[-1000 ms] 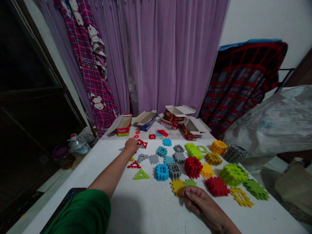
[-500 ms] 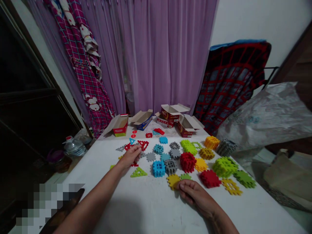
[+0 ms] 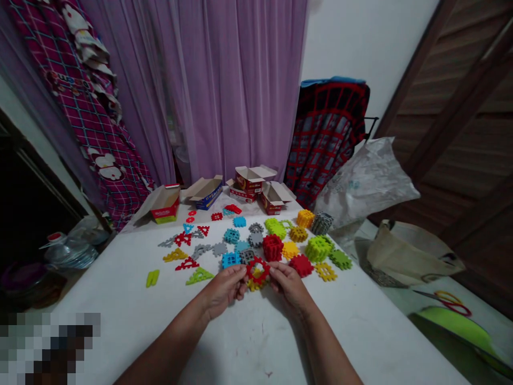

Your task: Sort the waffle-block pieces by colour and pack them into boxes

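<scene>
"How do the arms come in?"

"Both forearms [image 3: 176,337] reach up from below and converge, the left hand [image 3: 224,291] and right hand [image 3: 292,283] facing each other low over the white table [image 3: 256,347], fingers curled."

"And the grip?"

"Pinched small on both sides — the left has one edge of a toothed red piece [image 3: 257,260], the right has the opposite edge. A round opening shows in its middle."

"Is anything against it?"

"A yellow piece [image 3: 255,286] shows just below it, between the hands — I can't tell whether the two are joined, or whether fingers grip it too."

"What's around them?"

"Just beyond the grip, a blue stack [image 3: 231,261] and a taller red stack [image 3: 273,248]. Left of it, near the left hand, a green triangle [image 3: 198,276]. Well beyond, open boxes [image 3: 250,185]."
</scene>
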